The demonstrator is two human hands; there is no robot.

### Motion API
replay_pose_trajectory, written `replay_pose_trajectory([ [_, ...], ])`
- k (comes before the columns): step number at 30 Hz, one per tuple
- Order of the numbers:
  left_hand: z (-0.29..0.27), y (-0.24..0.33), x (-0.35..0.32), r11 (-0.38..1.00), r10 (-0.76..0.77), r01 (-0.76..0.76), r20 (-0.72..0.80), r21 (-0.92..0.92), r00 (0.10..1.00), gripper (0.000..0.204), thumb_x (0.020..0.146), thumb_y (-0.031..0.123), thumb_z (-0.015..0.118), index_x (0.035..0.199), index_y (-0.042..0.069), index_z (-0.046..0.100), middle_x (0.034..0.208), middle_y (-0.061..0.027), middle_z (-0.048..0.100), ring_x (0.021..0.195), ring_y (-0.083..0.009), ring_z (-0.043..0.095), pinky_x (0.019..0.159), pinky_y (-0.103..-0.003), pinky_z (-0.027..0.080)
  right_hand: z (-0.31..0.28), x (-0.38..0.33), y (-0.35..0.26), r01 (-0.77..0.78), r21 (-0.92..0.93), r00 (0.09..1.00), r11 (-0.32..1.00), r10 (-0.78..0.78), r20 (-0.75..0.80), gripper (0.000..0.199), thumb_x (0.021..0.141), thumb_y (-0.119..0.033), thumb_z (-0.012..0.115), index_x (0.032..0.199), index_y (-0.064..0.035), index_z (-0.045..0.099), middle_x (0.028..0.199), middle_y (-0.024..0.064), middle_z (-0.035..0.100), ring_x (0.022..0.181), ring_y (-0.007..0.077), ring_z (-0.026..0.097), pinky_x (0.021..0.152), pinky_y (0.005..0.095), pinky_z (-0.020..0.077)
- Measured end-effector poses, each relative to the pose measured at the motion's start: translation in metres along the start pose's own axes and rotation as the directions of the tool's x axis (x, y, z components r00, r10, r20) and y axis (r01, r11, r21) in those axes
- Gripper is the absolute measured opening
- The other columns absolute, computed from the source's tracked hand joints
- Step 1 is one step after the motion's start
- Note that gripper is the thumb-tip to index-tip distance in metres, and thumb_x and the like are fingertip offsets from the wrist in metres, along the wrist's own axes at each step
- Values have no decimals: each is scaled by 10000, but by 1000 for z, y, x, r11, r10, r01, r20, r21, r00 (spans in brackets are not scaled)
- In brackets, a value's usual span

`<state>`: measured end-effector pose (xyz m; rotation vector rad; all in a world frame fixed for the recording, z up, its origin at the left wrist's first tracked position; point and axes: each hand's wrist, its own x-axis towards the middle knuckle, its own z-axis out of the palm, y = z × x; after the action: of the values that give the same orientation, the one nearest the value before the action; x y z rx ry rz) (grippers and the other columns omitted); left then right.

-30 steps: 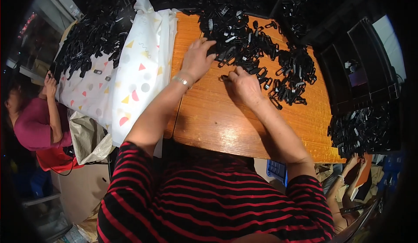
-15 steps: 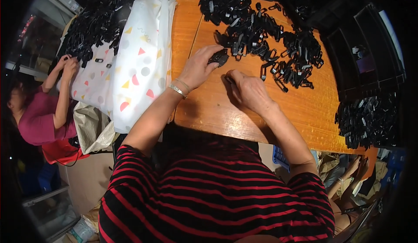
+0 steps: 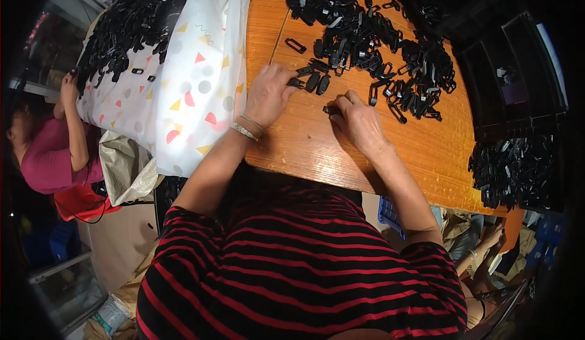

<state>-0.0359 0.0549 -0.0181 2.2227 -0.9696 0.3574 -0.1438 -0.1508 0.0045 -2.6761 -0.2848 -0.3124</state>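
My left hand (image 3: 269, 91) is over the wooden table, its fingertips closed on a small black plastic piece (image 3: 297, 83). Several similar dark oval pieces (image 3: 313, 83) lie just right of those fingers. Nearer to me, my right hand (image 3: 361, 123) pinches another small black plastic piece (image 3: 332, 109) between thumb and fingers, slightly above the tabletop. One black oblong loop (image 3: 295, 46) rests alone beyond my left hand. A large heap of black plastic loops and clips (image 3: 347, 38) spreads across the far side of the table.
White patterned cloth (image 3: 198, 90) drapes along the left of the wooden table (image 3: 298, 148). More black parts (image 3: 131, 35) are piled beyond it, where a person in a magenta top (image 3: 64, 148) sits. A black container of parts (image 3: 512, 169) stands at right. Another person's arm (image 3: 484, 245) shows lower right.
The dark pieces bunched under my left hand now lie spread on the table, and that hand has drawn slightly left. My right hand has shifted a little right, still holding a black piece.
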Motion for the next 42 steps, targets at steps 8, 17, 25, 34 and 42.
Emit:
replay_pose_trajectory([
  [8,-10,6,-3,998,-59,59,-6,-29,998,243,760,15,701,986,22,612,895,-110,573,832,-288,588,721,-362,471,-3,19,-17,-103,195,989,975,121,-85,204,833,-88,678,994,-4,583,910,165,593,759,333,629,623,386,500],
  [17,-22,33,-8,106,-343,258,208,-960,916,195,899,21,614,1087,-13,577,1000,-46,640,841,-64,594,728,-214,502,8,34,-48,72,487,951,870,87,-296,216,849,-59,666,1035,6,576,859,95,603,707,180,606,626,279,486],
  [25,-19,46,-17,94,-415,289,227,-953,881,250,918,55,597,1154,-22,576,910,-14,641,755,-42,558,693,-179,465,9,27,-56,22,773,935,634,260,-240,182,866,-71,667,1020,-3,597,831,16,603,695,46,532,609,204,440],
  [34,-22,51,-18,282,-446,310,162,-908,880,257,900,47,622,1144,-30,597,760,46,601,623,2,467,557,-145,375,3,27,-60,57,579,925,813,176,-338,182,844,-53,686,999,5,609,812,29,592,640,69,525,580,213,430],
  [42,-17,50,-18,260,-443,303,165,-917,881,260,900,43,616,1153,-15,611,748,49,588,619,-2,462,549,-147,374,8,25,-58,84,547,917,833,149,-369,184,825,-28,689,988,2,610,835,60,586,636,109,540,566,228,435],
])
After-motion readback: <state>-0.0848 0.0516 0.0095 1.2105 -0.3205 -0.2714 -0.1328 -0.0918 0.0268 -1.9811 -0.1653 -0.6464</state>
